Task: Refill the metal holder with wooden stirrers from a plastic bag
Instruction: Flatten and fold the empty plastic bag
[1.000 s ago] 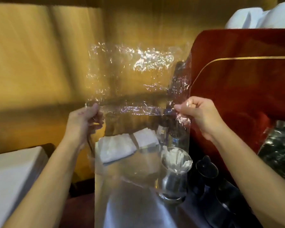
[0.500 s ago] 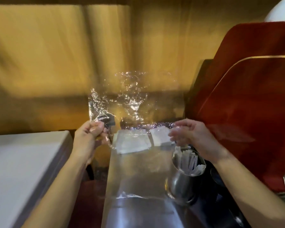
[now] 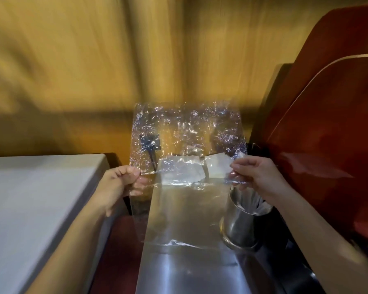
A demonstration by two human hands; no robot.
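Note:
A clear crinkled plastic bag [image 3: 187, 132] is stretched flat in the air in front of a yellow wooden wall. My left hand [image 3: 119, 183] pinches its lower left edge and my right hand [image 3: 257, 177] pinches its lower right corner. The bag looks empty; no stirrers show inside it. Below my right hand stands the shiny metal holder [image 3: 240, 223], with several paper-wrapped stirrers [image 3: 257, 205] standing in it. The holder rests on a metal counter [image 3: 179, 251].
Two white folded napkins [image 3: 179, 170] lie at the back of the metal counter, seen through the bag. A white surface [image 3: 30, 198] fills the left. A large red machine [image 3: 327, 128] stands close on the right. A dark outlet with a cord [image 3: 149, 143] shows behind the bag.
Both hands have lowered the bag from high in front of me to just above the counter. It was crumpled half a second ago and is now spread flat between my hands.

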